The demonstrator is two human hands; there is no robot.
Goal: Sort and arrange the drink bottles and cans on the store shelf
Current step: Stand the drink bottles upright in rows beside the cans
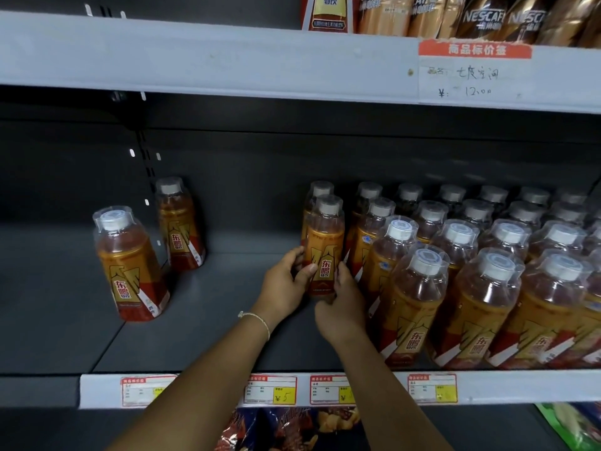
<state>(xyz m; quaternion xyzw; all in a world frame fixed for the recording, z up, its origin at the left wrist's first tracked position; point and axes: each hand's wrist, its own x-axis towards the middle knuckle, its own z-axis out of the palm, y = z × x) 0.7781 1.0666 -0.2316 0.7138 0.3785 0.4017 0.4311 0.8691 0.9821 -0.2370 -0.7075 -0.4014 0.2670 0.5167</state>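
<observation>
An orange drink bottle (323, 245) with a white cap stands upright on the dark shelf (208, 320), at the left end of a packed block of several like bottles (471, 271). My left hand (286, 284) grips its lower left side, thumb across the label. On its lower right side my right hand (341, 307) holds the base. Another bottle (320, 193) stands right behind it. Two loose bottles stand apart at the left: one near the front (128, 265), one further back (179, 222).
Price tags (271, 388) line the shelf's front rail. The upper shelf (227, 60) carries coffee bottles (481, 17) and a handwritten price label (474, 73). Snack bags (292, 428) sit on the level below. Bare shelf lies between the loose bottles and the block.
</observation>
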